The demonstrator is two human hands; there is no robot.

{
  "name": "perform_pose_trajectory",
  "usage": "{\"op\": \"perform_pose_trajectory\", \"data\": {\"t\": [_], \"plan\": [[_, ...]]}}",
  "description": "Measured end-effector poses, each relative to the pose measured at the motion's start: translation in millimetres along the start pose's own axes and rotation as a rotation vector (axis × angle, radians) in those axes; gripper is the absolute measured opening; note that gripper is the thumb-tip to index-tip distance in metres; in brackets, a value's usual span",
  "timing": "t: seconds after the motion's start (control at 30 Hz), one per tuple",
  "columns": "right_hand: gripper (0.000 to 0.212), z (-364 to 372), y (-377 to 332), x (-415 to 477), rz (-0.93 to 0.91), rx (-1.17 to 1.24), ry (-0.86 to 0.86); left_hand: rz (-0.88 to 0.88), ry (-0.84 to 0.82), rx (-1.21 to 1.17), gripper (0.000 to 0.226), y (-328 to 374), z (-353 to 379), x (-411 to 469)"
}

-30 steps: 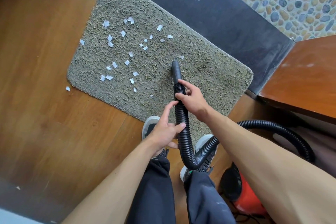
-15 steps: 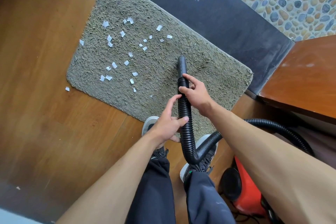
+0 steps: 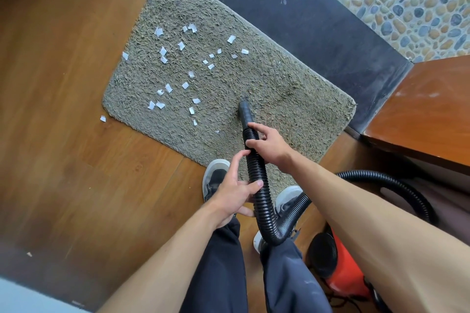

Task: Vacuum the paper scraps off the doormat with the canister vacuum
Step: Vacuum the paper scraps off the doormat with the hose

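Observation:
A shaggy grey-green doormat [image 3: 292,99] lies on the wood floor, with several white paper scraps [image 3: 183,76] scattered over its left half. One scrap [image 3: 102,118] lies on the floor just off the mat's left edge. A black ribbed vacuum hose [image 3: 259,185] ends in a smooth nozzle [image 3: 244,109] whose tip rests on the mat, right of the scraps. My right hand [image 3: 269,145] grips the hose just behind the nozzle. My left hand [image 3: 235,194] holds the hose lower down, thumb across it. The red canister vacuum [image 3: 340,269] sits at my right foot.
A dark stone threshold [image 3: 318,20] runs along the mat's far side, with a pebble floor [image 3: 407,0] beyond it. A brown wooden surface [image 3: 427,109] juts in at the right. My two shoes [image 3: 216,178] stand at the mat's near edge. The hose loops behind my right arm.
The nozzle swung right about half a second ago, then came back toward me and slightly left. The scrap that lay near the nozzle tip is gone. Both hands kept their hold.

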State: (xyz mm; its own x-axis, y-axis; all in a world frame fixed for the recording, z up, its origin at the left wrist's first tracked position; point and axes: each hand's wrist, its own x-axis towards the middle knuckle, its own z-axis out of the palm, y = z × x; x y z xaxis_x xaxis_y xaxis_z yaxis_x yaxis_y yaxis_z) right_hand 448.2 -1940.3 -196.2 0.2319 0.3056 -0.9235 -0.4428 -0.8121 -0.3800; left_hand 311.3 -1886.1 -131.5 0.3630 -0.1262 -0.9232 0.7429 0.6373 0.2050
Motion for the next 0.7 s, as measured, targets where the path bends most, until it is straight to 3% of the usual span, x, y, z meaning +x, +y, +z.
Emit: {"op": "perform_pose_trajectory", "data": {"t": [0.7], "plan": [[0.060,30.5,7.1,-44.1,0.053,-0.234,-0.104,0.046,0.062,-0.173,0.066,-52.2,11.8,-44.1]]}}
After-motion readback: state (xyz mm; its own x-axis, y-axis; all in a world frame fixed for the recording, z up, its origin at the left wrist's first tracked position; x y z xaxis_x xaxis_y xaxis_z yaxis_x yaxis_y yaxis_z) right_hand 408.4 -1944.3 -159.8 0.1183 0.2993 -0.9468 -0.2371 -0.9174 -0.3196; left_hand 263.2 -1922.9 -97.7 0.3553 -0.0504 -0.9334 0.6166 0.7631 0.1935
